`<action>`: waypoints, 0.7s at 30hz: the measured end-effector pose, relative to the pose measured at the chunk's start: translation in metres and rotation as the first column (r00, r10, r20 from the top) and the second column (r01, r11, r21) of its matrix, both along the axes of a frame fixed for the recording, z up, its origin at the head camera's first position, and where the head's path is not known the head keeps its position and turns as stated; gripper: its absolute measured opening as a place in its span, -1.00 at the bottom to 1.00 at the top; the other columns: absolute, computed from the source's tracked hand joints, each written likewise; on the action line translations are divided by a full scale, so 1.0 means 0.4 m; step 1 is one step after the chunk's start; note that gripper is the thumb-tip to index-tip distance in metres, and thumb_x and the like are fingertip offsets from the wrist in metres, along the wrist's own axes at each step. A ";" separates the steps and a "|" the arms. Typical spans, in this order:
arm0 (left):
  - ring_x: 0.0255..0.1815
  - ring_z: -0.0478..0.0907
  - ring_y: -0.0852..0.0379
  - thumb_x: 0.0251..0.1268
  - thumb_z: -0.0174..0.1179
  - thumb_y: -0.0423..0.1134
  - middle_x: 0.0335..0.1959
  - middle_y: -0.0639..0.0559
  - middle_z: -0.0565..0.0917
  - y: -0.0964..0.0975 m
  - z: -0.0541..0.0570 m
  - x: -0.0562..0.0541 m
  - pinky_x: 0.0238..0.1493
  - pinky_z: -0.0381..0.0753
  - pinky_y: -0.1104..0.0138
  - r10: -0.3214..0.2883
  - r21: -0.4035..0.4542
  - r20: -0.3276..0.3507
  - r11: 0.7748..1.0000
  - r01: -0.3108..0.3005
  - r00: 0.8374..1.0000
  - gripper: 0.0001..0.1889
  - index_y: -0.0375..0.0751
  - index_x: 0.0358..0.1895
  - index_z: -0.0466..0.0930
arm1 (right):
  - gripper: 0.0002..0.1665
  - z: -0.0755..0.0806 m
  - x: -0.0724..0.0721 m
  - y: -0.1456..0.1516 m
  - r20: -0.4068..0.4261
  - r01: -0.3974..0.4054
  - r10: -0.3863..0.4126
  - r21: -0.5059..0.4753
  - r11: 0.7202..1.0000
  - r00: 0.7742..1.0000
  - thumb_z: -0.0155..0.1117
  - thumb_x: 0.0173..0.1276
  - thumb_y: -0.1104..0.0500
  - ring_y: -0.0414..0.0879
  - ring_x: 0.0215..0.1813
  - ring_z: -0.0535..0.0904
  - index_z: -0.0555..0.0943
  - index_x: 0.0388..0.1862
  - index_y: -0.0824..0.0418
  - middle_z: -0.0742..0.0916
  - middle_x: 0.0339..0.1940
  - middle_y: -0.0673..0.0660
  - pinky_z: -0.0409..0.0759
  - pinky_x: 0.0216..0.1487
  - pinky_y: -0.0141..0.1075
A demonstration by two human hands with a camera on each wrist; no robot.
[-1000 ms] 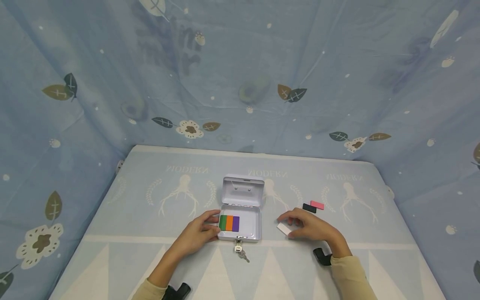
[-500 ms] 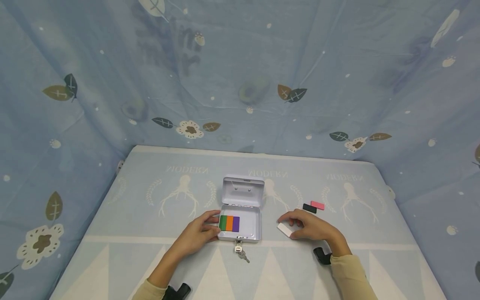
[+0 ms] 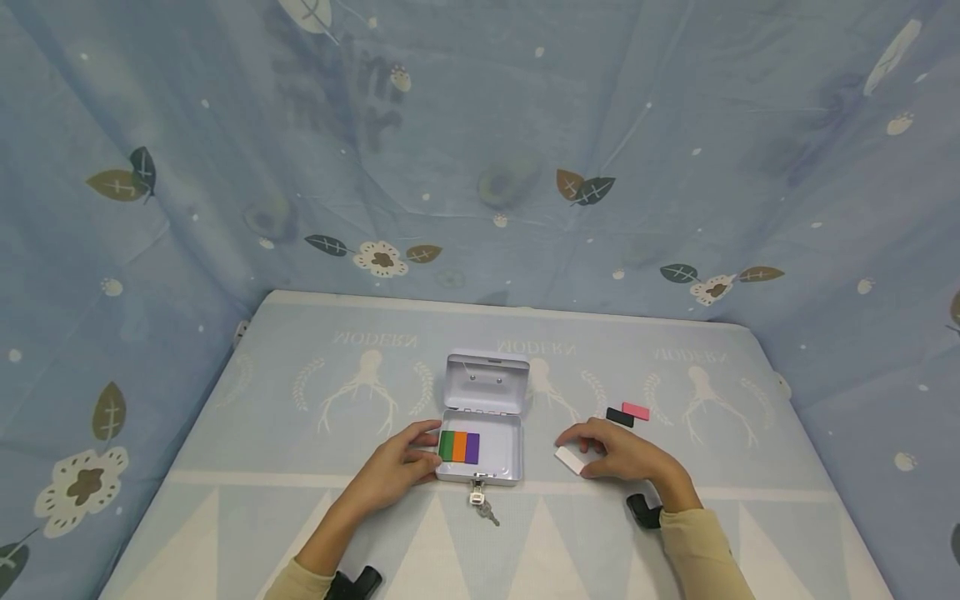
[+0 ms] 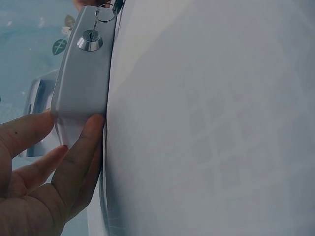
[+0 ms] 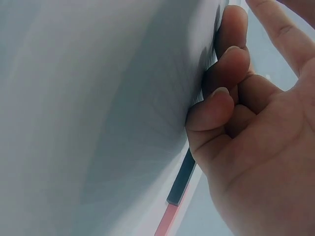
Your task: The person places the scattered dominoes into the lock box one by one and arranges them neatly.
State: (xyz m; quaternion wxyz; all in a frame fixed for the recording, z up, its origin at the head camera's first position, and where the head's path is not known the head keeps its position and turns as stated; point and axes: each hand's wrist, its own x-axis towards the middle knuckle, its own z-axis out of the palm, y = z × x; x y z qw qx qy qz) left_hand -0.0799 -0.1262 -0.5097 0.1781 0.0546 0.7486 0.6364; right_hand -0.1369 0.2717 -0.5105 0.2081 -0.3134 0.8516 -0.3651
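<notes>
A pale metal cash box (image 3: 500, 446) stands with its lid (image 3: 486, 387) raised. Inside, against its left wall, lie a green block (image 3: 446, 446), an orange block (image 3: 459, 447) and a purple block (image 3: 472, 448), side by side. Fairly straight fingers of my left hand (image 3: 393, 467) touch the box's left side; in the left wrist view they lie against its corner, below the lock (image 4: 90, 40). To the right of the box, my right hand (image 3: 626, 454) pinches a white block (image 3: 572, 460) at the table surface. The right wrist view hides that block behind curled fingers.
A black block (image 3: 619, 417) and a pink block (image 3: 636, 411) lie beyond my right hand. Keys (image 3: 487, 512) hang at the box's front. Patterned cloth (image 3: 480, 167) closes off the table (image 3: 300, 450) at the back and sides.
</notes>
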 end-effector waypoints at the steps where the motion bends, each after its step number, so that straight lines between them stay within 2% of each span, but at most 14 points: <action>1: 0.11 0.59 -0.17 0.36 0.25 -0.43 0.23 -0.40 0.47 0.000 0.000 0.000 -0.09 0.76 0.28 0.000 0.001 0.001 1.000 0.000 1.000 -0.39 -0.36 0.44 0.30 | -0.46 0.000 0.000 0.000 -0.001 0.001 -0.001 -0.001 1.000 1.000 0.54 0.14 0.31 -0.05 -0.26 0.40 0.66 0.13 0.06 0.55 -0.24 0.05 0.43 -0.30 -0.35; 10: 0.10 0.59 -0.17 0.36 0.25 -0.43 0.24 -0.39 0.47 0.002 0.000 -0.001 -0.09 0.76 0.28 0.005 -0.007 0.003 1.000 -0.005 1.000 -0.39 -0.36 0.44 0.30 | -0.47 0.000 0.007 -0.002 0.009 0.023 -0.023 -0.010 1.000 1.000 0.56 0.17 0.23 -0.01 -0.21 0.42 0.64 0.13 0.04 0.55 -0.24 0.05 0.46 -0.26 -0.27; 17: 0.11 0.58 -0.18 0.37 0.25 -0.43 0.24 -0.39 0.47 0.001 -0.001 -0.001 -0.08 0.76 0.27 0.002 0.000 0.007 1.000 -0.002 1.000 -0.39 -0.37 0.44 0.29 | -0.48 0.001 0.011 -0.006 -0.038 0.035 -0.036 -0.024 0.999 0.999 0.57 0.17 0.18 0.00 -0.24 0.40 0.63 0.13 0.04 0.55 -0.25 0.06 0.45 -0.29 -0.25; 21: 0.11 0.58 -0.18 0.37 0.25 -0.43 0.24 -0.38 0.47 0.001 0.000 0.000 -0.08 0.76 0.27 0.002 -0.001 0.008 1.000 -0.002 1.000 -0.40 -0.37 0.44 0.29 | -0.47 0.002 0.015 -0.011 -0.056 0.065 -0.066 -0.029 0.997 0.996 0.59 0.16 0.14 -0.03 -0.24 0.41 0.62 0.12 0.00 0.56 -0.25 0.06 0.47 -0.28 -0.30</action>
